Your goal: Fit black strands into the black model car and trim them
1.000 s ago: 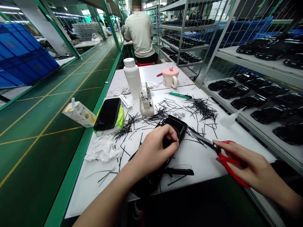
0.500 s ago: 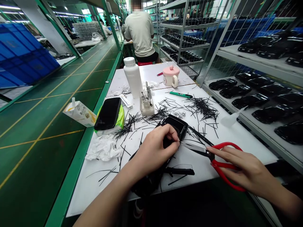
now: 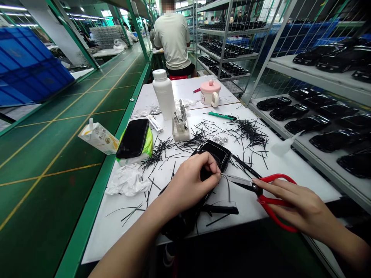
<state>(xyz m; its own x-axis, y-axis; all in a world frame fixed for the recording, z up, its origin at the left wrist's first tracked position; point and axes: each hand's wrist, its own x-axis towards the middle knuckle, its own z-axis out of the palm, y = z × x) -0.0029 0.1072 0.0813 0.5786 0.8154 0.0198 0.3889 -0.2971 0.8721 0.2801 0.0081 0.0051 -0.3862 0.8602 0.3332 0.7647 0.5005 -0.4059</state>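
- The left hand [image 3: 191, 185] gripped, fingers curled over a glossy black moulded shell [image 3: 214, 154], which sat on the white surface [image 3: 304, 173] at 12 o'clock from that wrist.
- The right hand [image 3: 298, 204] held red-handled scissors [image 3: 268, 199], blades pointing 9 o'clock, tips just beside the left hand.
- Black trimmings [image 3: 247, 131] lay scattered at 12 o'clock.
- A smartphone [image 3: 132, 138] lay at 10 o'clock, a white bottle [image 3: 164, 94] stood at 11 o'clock.
- A shelf [image 3: 319, 162] of black shells [image 3: 307, 124] stood at 2 o'clock.

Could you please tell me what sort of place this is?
It looks like a factory production workshop: a long green workbench, wire racks of glossy black car-shaped pieces, and black clippings near red-handled scissors.
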